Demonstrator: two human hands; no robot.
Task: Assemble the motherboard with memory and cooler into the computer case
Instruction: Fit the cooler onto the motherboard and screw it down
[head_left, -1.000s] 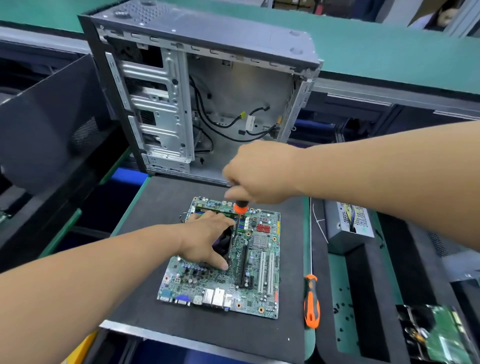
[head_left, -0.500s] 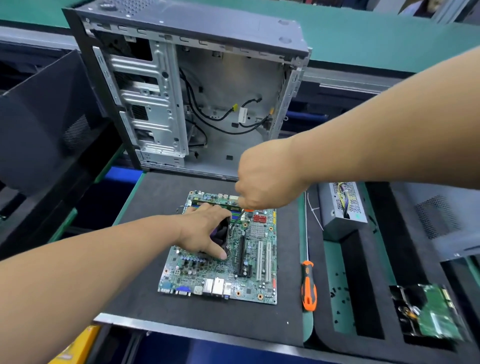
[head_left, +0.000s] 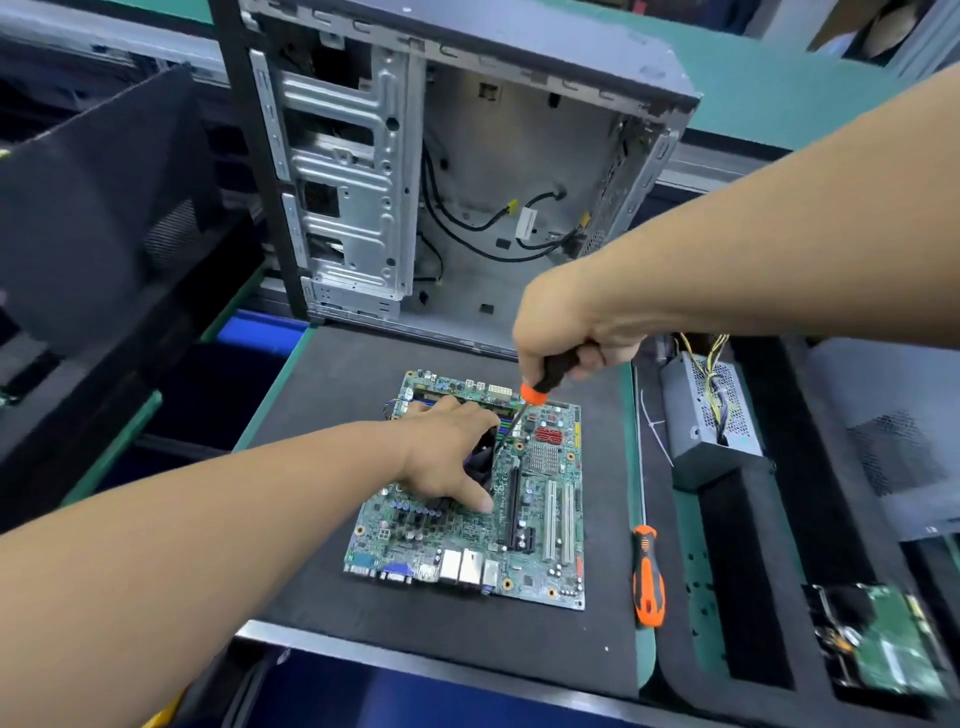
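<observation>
Gripping a black-and-orange-handled screwdriver (head_left: 540, 384), the right hand (head_left: 563, 332) angles its tip toward the black cooler (head_left: 480, 460) at the green motherboard's (head_left: 540, 519) 11 o'clock; left hand (head_left: 449, 454), fingers spread, presses the cooler.

Bare mat (head_left: 332, 395) left of motherboard (head_left: 550, 530)

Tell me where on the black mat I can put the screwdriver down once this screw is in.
Bare mat lies left of the motherboard, up to the green edge, and in front of it by the near rail. The strip between the board and the spare screwdriver is narrow. Behind the board the computer case crowds in. The left hand covers the cooler.
</observation>
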